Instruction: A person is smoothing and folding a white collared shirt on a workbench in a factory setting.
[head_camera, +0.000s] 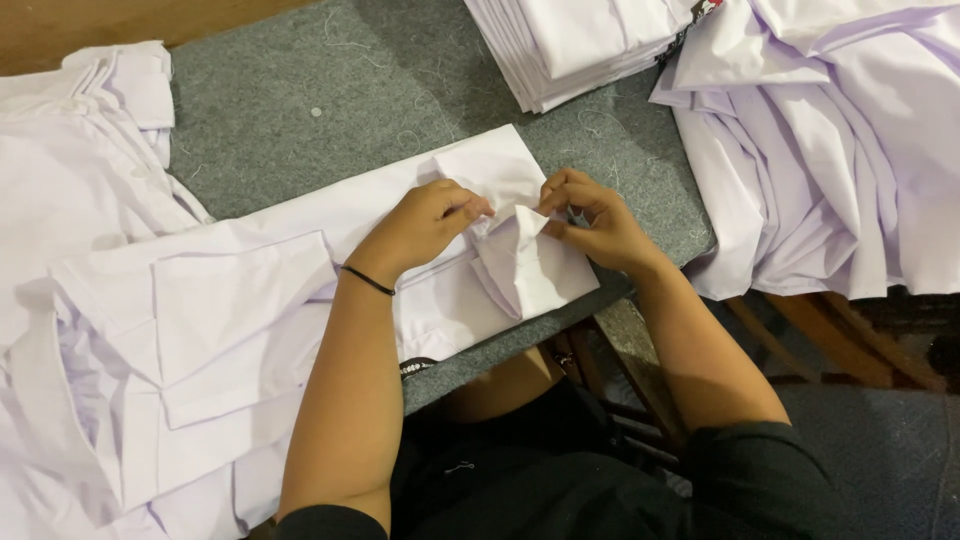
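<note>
Counts around the grey desk (300, 110)

Two hands (420, 228) worked one white shirt (330, 215) on the desk; one folded stack (570, 45) lay beyond it, two loose heaps (850, 150) flanked it, one black wristband (367, 280).

Grey felt-covered table (300, 110), wooden frame (830, 340) beneath, dim grey floor (890, 450)

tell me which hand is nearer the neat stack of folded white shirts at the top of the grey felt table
Right. The right hand lies just below the neat stack of folded white shirts; the left hand sits further left.
</note>
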